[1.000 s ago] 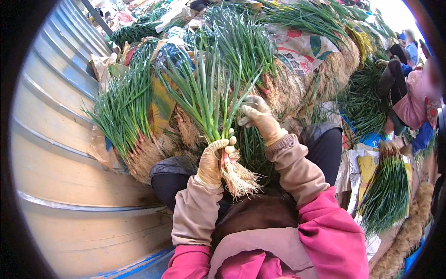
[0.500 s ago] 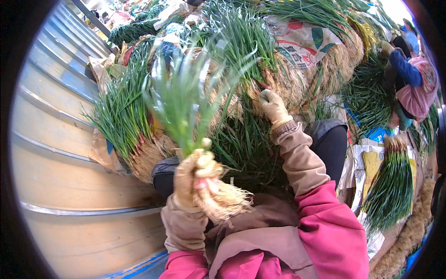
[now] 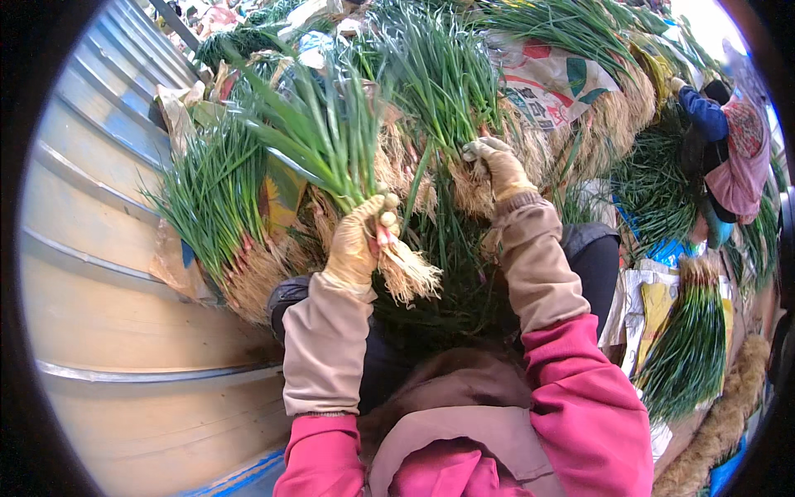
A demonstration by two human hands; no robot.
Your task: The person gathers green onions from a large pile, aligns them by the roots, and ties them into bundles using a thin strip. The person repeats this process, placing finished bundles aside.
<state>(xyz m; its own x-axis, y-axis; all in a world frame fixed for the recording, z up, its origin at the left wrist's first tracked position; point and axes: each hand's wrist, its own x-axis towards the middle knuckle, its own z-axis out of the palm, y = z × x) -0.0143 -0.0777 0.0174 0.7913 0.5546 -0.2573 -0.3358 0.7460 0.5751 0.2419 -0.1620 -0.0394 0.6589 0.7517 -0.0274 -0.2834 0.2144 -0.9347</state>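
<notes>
My gloved left hand point(image 3: 358, 240) is wrapped round a small bunch of green garlic point(image 3: 327, 149), just below the middle of the view. Its flat green leaves point up and away to the left, while the pinkish bases and pale roots hang out at the right of my fist. My gloved right hand point(image 3: 497, 168) reaches further forward, fingers closed at the reddish base of stalks in the upright heap of green garlic point(image 3: 435, 79). How many stalks it grips is hidden. More loose green leaves lie in the shade between my knees.
A corrugated metal wall point(image 3: 157, 323) curves along the left, beside another bunch of green garlic point(image 3: 211, 207). Printed sacking point(image 3: 555, 87) lies among the heaps. A tied bundle point(image 3: 687, 348) rests on sacks at right, and another person point(image 3: 733, 157) sits beyond it.
My left hand has moved forward and slightly right with its bunch, whose blurred leaves are now sharp. My right hand has shifted slightly up and right, still at the heap's stalk bases.
</notes>
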